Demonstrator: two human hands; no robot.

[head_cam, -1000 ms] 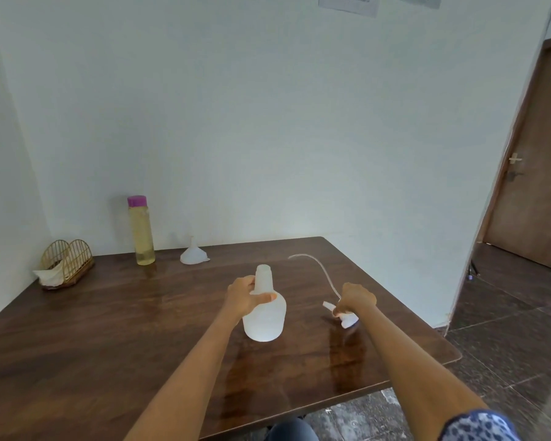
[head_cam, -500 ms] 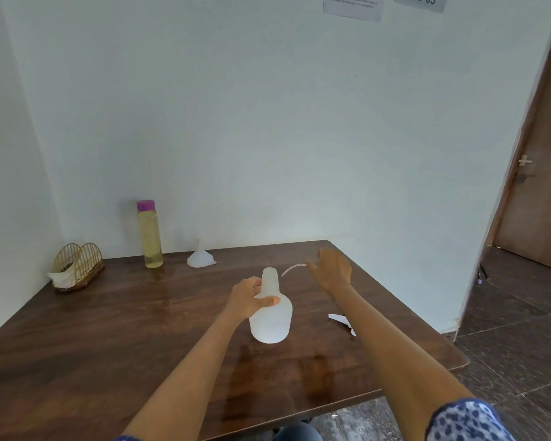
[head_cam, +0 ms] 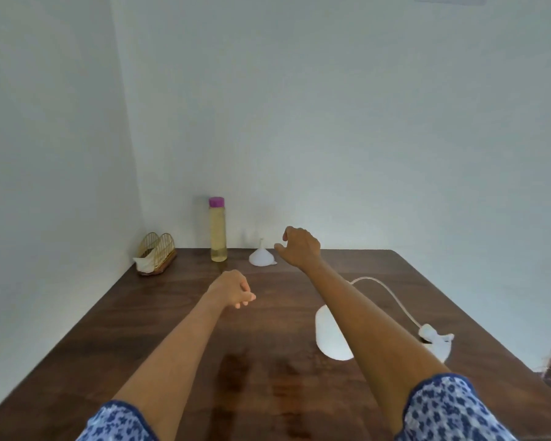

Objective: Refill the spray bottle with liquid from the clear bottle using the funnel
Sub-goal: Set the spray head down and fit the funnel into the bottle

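A white funnel (head_cam: 261,257) sits mouth-down at the back of the wooden table (head_cam: 172,329). My right hand (head_cam: 299,246) hovers just right of it, fingers curled apart, holding nothing. To the funnel's left stands the clear bottle (head_cam: 218,230) of yellowish liquid, capped in purple. The white spray bottle (head_cam: 328,335) stands uncapped on the table, mostly hidden behind my right forearm. Its spray head with the long dip tube (head_cam: 434,340) lies on the table at the right. My left hand (head_cam: 233,289) floats over the table's middle, fingers loosely curled, empty.
A gold wire napkin holder (head_cam: 156,253) with white napkins stands in the back left corner. White walls close off the table's far side and left side. The table's right edge runs close to the spray head.
My left hand has let go of the spray bottle. My right hand has moved from near the bottle toward the funnel at the back. The view has shifted left and forward.
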